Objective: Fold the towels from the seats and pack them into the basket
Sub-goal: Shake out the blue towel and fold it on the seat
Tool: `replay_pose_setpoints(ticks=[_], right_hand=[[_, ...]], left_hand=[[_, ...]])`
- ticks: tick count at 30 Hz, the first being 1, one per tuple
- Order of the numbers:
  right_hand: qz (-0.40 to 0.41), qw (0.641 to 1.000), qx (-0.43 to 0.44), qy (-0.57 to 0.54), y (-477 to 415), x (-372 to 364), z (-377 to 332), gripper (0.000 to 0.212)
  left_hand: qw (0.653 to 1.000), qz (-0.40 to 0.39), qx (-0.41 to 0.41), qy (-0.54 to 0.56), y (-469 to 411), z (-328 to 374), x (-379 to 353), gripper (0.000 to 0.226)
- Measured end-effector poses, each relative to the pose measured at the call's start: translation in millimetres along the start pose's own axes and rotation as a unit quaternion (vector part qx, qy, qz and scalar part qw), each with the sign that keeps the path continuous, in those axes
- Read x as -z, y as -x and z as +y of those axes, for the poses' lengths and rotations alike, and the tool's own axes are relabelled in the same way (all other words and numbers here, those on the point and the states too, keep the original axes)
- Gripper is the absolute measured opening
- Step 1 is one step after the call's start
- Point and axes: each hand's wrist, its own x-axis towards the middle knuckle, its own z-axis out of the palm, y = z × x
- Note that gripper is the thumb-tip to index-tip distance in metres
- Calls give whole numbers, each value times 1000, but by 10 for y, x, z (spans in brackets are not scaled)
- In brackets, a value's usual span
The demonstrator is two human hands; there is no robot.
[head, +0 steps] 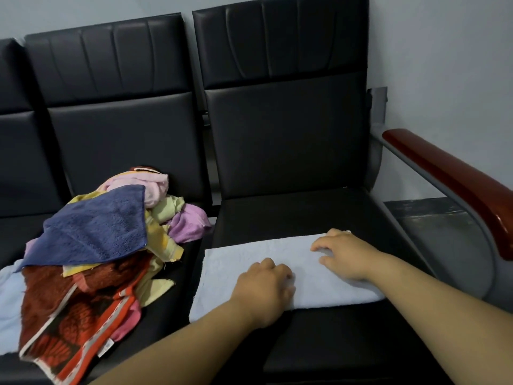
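A pale white towel [249, 273] lies as a wide folded strip across the front of the right-hand black seat [305, 212]. My left hand [263, 287] sits on the towel's middle with knuckles up and fingers curled down into the cloth. My right hand [344, 254] rests on the towel's far right part, fingers spread and bent, pressing on it. A loose pile of towels [111, 245] covers the middle seat: a blue one [97, 226] on top, then pink, green, purple and yellow ones, and a red patterned one [69, 315] in front. No basket is in view.
A red-brown wooden armrest [449, 184] on a grey metal frame bounds the right seat. Black seat backs [277, 120] stand behind, with a grey wall beyond them. A third seat [16, 162] lies at the far left.
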Motion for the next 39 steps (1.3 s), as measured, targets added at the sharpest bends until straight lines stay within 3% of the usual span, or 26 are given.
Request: replay_pose_setpoints(ticks=[5,8,11,15,19,22,25,30,39], right_hand=[[-7,996,-24,89,208,10,-142,42],[-28,999,-2,39,432,-94,-307,41],[-13,999,15,-38,561,-246,-365,37],[31,996,3,-78,589,-298,-310,26],[40,993,11,-114,629,-332,-244,22],[5,987,31,-160,721,-327,-210,24],[-15,986,60,-152,815,-357,-208,36],[86,988,83,-98,849,-503,-273,34],[215,952,61,-211,805,-12,-340,21]], left_hand=[[997,-1,46,-59,-301,-231,141,51],[992,20,97,-74,-391,-318,153,49],[990,51,134,-11,-352,-341,154,39],[982,18,46,184,-88,-246,134,25],[959,-81,-41,270,309,-108,164,26],[946,-105,-69,299,485,-101,232,37],[956,-33,-80,281,515,-104,257,32],[936,75,-46,340,483,-120,294,19],[920,172,-11,352,456,-382,615,12]])
